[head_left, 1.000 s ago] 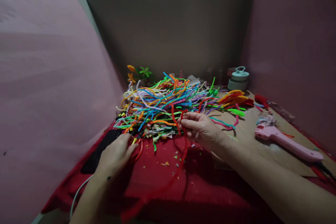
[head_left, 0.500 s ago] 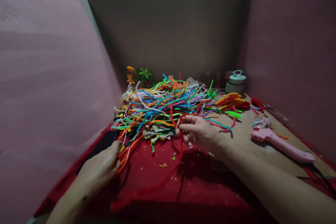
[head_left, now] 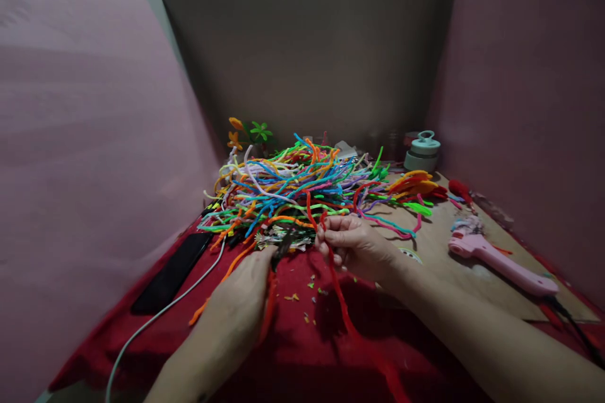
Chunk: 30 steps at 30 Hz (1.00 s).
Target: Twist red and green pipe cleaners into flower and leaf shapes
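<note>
My right hand is closed in a pinch on a red pipe cleaner. One short end shows above the fingers, and the long end hangs down over the table's front edge. To its left, my left hand is wrapped round a dark-headed tool with an orange-red handle. Its dark head is blurred and points toward the right hand, apart from the pipe cleaner. Just behind both hands lies a large heap of coloured pipe cleaners. A bundle of pale-tipped stems sits at the heap's front.
A black phone and a white cable lie on the red cloth at left. On the board at right rest a pink hot tool and orange petals. A mint-green lidded container stands behind.
My left hand has moved right, toward my right hand, and now holds the dark-headed tool up. The red pipe cleaner's hanging end has swung right. More of the phone and cable shows.
</note>
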Tool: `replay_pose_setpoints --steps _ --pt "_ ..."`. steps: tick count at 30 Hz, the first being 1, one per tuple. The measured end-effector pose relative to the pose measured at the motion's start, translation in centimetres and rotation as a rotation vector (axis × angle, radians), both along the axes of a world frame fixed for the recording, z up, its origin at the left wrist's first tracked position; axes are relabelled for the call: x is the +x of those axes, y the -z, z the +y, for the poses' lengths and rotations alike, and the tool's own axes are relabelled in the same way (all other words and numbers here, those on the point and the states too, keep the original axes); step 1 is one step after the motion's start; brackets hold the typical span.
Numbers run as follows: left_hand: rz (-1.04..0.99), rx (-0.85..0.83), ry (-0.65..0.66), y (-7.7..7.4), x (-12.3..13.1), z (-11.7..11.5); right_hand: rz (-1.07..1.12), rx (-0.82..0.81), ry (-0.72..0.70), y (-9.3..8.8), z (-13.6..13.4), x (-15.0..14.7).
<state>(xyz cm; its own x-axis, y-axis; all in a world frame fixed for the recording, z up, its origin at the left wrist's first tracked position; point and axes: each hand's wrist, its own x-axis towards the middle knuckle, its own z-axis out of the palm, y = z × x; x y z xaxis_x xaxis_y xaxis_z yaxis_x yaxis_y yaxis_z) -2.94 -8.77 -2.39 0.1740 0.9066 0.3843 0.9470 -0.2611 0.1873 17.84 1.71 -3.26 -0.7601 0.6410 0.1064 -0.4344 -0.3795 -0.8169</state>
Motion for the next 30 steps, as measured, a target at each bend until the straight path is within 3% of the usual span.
replay_pose_setpoints --steps 3,5,8,13,17,21,25,30 --pt "0.097 -0.01 0.044 0.0 1.2 0.8 0.009 -0.021 -0.075 0.2 0.1 0.1" --pt "0.057 -0.025 0.041 -0.6 1.4 1.2 0.033 -0.049 -0.143 0.2 0.1 0.2" --pt "-0.218 -0.081 0.075 -1.8 2.0 1.7 0.081 -0.104 -0.248 0.3 0.1 0.3" --pt "-0.958 -0.145 0.063 -3.3 3.7 2.9 0.143 -0.186 -0.493 0.7 0.1 0.0" --pt "-1.078 -0.197 0.179 -3.3 4.8 3.6 0.15 -0.237 -0.568 1.1 0.2 -0.1" --pt "-1.087 -0.219 0.188 -2.9 5.1 3.8 0.116 -0.282 -0.588 1.0 0.3 0.1" --pt "-1.207 -0.273 0.166 -2.7 5.0 3.9 0.101 -0.253 -0.488 0.9 0.0 -0.2" --pt "-1.335 -0.225 0.035 -2.5 5.3 4.3 0.084 -0.1 0.033 0.7 -1.0 -1.2"
